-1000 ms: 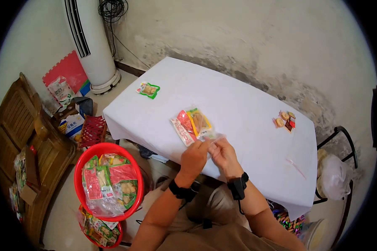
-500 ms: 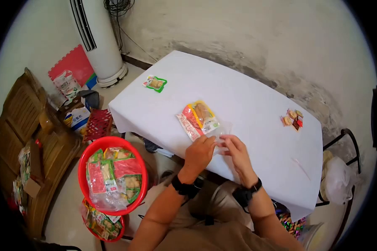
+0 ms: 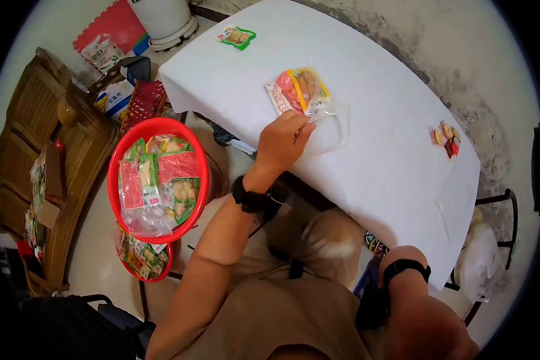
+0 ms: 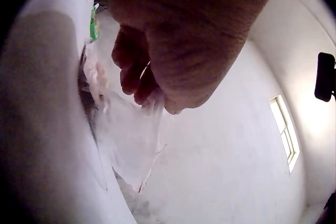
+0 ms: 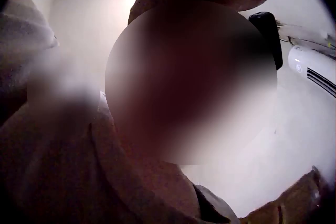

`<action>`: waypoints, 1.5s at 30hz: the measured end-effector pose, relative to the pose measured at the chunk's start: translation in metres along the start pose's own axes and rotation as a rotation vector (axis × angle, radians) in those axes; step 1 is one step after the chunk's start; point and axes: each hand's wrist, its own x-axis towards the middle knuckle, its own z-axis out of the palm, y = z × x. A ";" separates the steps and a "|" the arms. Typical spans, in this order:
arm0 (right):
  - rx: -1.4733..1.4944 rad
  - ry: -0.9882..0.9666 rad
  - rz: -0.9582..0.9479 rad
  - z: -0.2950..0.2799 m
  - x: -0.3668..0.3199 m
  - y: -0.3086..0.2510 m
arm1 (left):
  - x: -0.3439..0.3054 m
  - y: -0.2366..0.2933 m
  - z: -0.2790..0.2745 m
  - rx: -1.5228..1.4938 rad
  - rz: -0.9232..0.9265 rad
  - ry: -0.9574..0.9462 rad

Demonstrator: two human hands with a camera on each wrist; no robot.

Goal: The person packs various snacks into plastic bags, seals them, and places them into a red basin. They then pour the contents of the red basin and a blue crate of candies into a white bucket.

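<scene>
My left hand (image 3: 285, 141) pinches the edge of a clear plastic bag (image 3: 333, 135) near the table's front edge. Inside the bag, toward its far end, lies a food packet with a yellow border (image 3: 309, 87) beside a pink-red panel. In the left wrist view, thumb and fingers of the left hand (image 4: 178, 50) close on the film, and the clear bag (image 4: 134, 134) hangs below them. Away from the bag, my right hand (image 3: 405, 258) is at the table's front right edge, its fingers hidden. Blur covers most of the right wrist view.
A green-edged packet (image 3: 237, 37) lies at the table's far left. Several small wrapped snacks (image 3: 447, 141) sit on the right, with a thin clear strip (image 3: 443, 216) nearer. At left, a red basin (image 3: 205, 174) full of packets stands above a smaller red one (image 3: 169, 264).
My right hand has let go of the bag and moved right and back toward my body. The left hand keeps its pinch. The head view has tilted down.
</scene>
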 end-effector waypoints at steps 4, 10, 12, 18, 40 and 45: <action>-0.221 0.020 -0.368 0.009 0.004 0.048 | 0.000 0.000 0.002 -0.022 -0.017 -0.088; -0.007 0.109 -0.219 0.005 -0.002 0.043 | 0.004 0.003 0.005 -0.096 -0.043 -0.083; -0.039 -0.034 -0.076 -0.008 -0.005 0.041 | 0.009 -0.010 0.007 -0.187 0.009 0.035; -0.446 -0.119 0.232 -0.022 -0.003 0.032 | 0.084 -0.077 -0.027 0.242 -0.152 0.142; -0.591 -0.242 0.736 -0.102 -0.085 0.090 | 0.164 -0.168 -0.036 0.816 -0.006 -0.036; -0.554 0.070 1.177 -0.104 -0.112 0.102 | 0.146 -0.137 -0.054 0.653 0.063 0.198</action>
